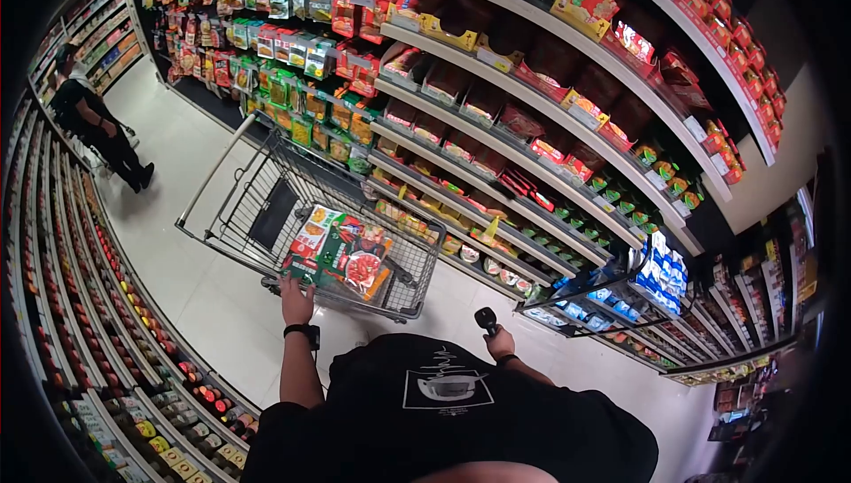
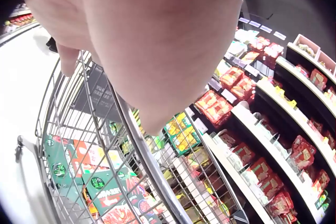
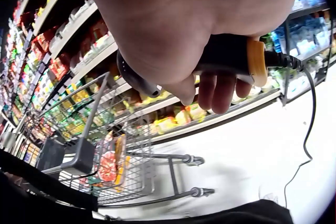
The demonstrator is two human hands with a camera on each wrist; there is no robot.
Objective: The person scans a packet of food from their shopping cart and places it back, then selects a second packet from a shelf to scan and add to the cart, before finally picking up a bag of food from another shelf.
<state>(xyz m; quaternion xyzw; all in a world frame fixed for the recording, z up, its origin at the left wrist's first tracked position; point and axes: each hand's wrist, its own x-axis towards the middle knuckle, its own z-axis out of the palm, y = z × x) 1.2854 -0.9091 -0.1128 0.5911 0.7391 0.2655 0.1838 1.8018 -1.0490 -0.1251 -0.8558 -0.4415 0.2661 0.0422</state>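
A grey wire shopping cart (image 1: 235, 195) stands ahead and slightly left of me. My left hand (image 1: 297, 301) grips its near rim, and fingers bend over the wire in the left wrist view. The palm covers part of the rim there. Inside the basket lie green, red and orange food packages (image 1: 341, 253) with pictures of dishes. Away from the cart, my right hand (image 1: 501, 344) holds a black corded handheld device (image 3: 226, 53). Its fingers wrap round the handle, beside a yellow ring and a trailing cable (image 3: 314, 113). The device's rounded head (image 1: 484, 315) points forward.
Shelves of packaged food (image 1: 523, 120) rise beyond the cart, with hanging packets (image 1: 292, 49) farther left. Shelves of jars (image 1: 133, 306) curve along my left. A rack of blue-and-white packs (image 1: 660, 275) stands right. Another person (image 1: 89, 115) stands up the aisle.
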